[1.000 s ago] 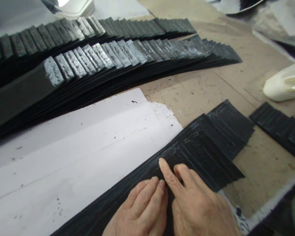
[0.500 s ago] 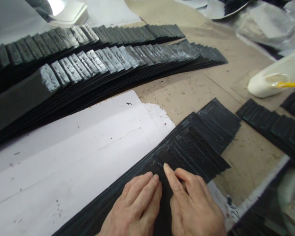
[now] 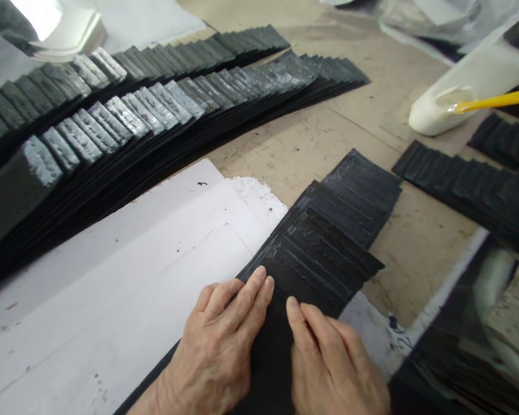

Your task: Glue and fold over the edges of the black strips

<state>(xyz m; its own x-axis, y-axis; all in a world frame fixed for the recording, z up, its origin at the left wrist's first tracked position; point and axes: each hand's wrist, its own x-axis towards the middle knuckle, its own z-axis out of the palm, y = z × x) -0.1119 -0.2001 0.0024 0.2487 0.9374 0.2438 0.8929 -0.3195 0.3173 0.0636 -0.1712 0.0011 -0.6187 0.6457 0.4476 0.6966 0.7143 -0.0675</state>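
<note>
A long black strip (image 3: 270,346) lies on top of a fanned stack of black strips (image 3: 328,242), its body running down between my hands. My left hand (image 3: 225,334) rests over the strip's left side, index and middle fingers stretched out and pressing near its end; the other fingers bend over the stack's left edge. On the right side, my right hand (image 3: 333,357) has its fingers bent together at the strip's edge, index fingertip on the black surface. Its thumb is hidden. Raised lines and creases mark the overlapping ends beyond my fingertips.
Two long rows of overlapping black strips (image 3: 225,86) with shiny ends lie at the back left. White sheets (image 3: 125,276) cover the table (image 3: 311,138) on the left. At right are a cream container (image 3: 458,92) with a yellow stick (image 3: 497,102) and more black pieces (image 3: 462,184).
The view has shifted, so table things sit further left. My left fingers have moved forward onto the stack's top; my right index finger has drawn back slightly, beside its bent neighbours.
</note>
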